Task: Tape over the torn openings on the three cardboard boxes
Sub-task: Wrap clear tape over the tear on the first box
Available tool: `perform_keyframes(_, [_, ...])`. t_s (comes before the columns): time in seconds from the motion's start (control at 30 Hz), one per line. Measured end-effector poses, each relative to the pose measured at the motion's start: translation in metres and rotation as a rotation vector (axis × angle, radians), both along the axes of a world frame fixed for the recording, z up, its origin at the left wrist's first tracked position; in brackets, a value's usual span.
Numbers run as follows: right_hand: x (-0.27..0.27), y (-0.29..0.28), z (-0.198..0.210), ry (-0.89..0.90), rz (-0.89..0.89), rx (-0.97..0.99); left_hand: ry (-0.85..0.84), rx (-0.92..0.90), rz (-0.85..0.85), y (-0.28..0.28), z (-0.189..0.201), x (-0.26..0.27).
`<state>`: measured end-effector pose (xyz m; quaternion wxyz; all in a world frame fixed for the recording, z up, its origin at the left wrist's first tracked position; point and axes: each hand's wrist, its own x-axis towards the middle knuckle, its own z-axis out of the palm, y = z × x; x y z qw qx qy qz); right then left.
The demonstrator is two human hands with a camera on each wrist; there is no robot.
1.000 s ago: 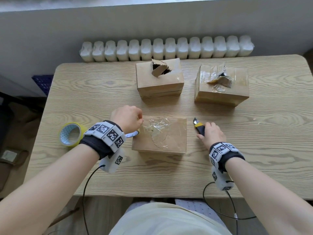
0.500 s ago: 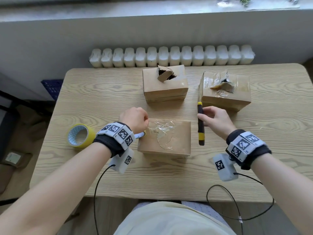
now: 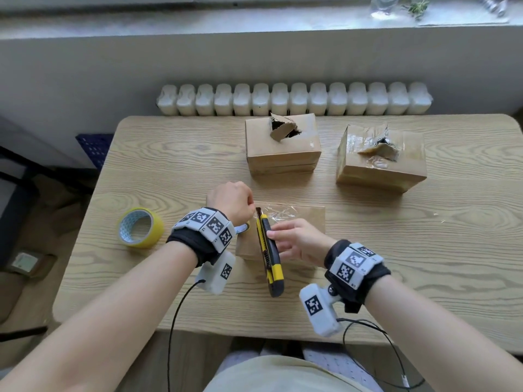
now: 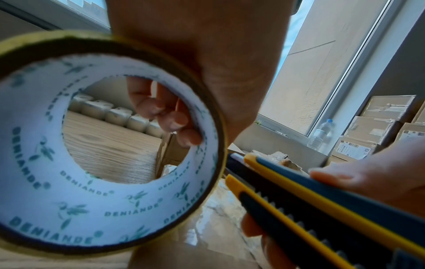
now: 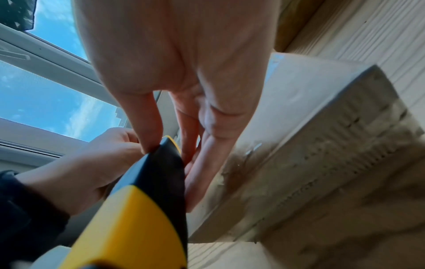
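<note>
The left hand (image 3: pixel 233 200) is curled round a roll of clear packing tape (image 4: pixel 110 142), fingers (image 4: pixel 161 112) hooked through its white printed core, at the left edge of the nearest cardboard box (image 3: pixel 300 222). From the head view only a sliver of that roll shows below the wrist. The right hand (image 3: pixel 300 241) grasps a yellow-and-black utility knife (image 3: pixel 268 250), thumb on one side and fingers on the other, holding it over the left part of the box top with its tip close to the left hand's knuckles. Whether the blade is out cannot be told.

That box sits at the near middle of the wooden table (image 3: pixel 424 250), its top covered with wrinkled clear tape. 2 more boxes stand farther back, well apart from the hands: a middle box (image 3: pixel 283 148) with an open torn flap, and a right box (image 3: pixel 379 165) whose tear shows under loose tape. A second tape roll, yellow (image 3: pixel 140 227), lies flat to the left, near the table's left edge. Bare table lies to the right of the hands.
</note>
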<state>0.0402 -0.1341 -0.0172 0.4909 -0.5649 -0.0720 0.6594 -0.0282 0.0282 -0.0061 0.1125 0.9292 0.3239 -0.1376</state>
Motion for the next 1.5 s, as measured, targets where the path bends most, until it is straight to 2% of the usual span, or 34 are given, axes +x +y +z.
perform_keyframes(0.43, [-0.003,0.007,-0.003,-0.034,0.01,-0.047,-0.034,0.007,-0.012,-0.003,0.003,-0.003])
perform_keyframes(0.6, [-0.002,-0.008,-0.001,-0.032,0.156,-0.088,-0.055,-0.02,0.01,-0.003,0.007,-0.004])
perform_keyframes(0.77, [0.005,-0.028,0.004,-0.122,0.265,-0.112,-0.066,-0.135,0.035,0.007,0.011,-0.012])
perform_keyframes(0.83, [0.016,-0.04,0.008,-0.178,0.246,-0.102,-0.072,-0.193,0.056,0.013,0.011,-0.018])
perform_keyframes(0.93, [0.035,-0.056,0.013,-0.241,0.105,-0.067,-0.116,-0.265,0.128,0.021,0.008,-0.031])
perform_keyframes(1.03, [0.053,-0.068,0.013,-0.388,-0.086,-0.056,-0.184,-0.269,0.19,0.026,0.003,-0.045])
perform_keyframes(1.1, [0.066,-0.077,0.008,-0.621,-0.126,-0.115,-0.223,-0.226,0.228,0.024,-0.001,-0.056])
perform_keyframes(1.2, [0.081,-0.091,-0.009,-0.983,-0.024,-0.303,-0.254,-0.171,0.281,0.017,-0.01,-0.07])
perform_keyframes(1.27, [0.083,-0.097,-0.022,-1.119,0.1,-0.432,-0.272,-0.18,0.311,0.011,-0.021,-0.079])
perform_keyframes(1.37, [0.08,-0.1,-0.045,-1.204,0.31,-0.572,-0.315,-0.173,0.371,0.001,-0.038,-0.089])
perform_keyframes(1.5, [0.07,-0.096,-0.067,-1.243,0.444,-0.668,-0.357,-0.125,0.392,-0.01,-0.052,-0.098])
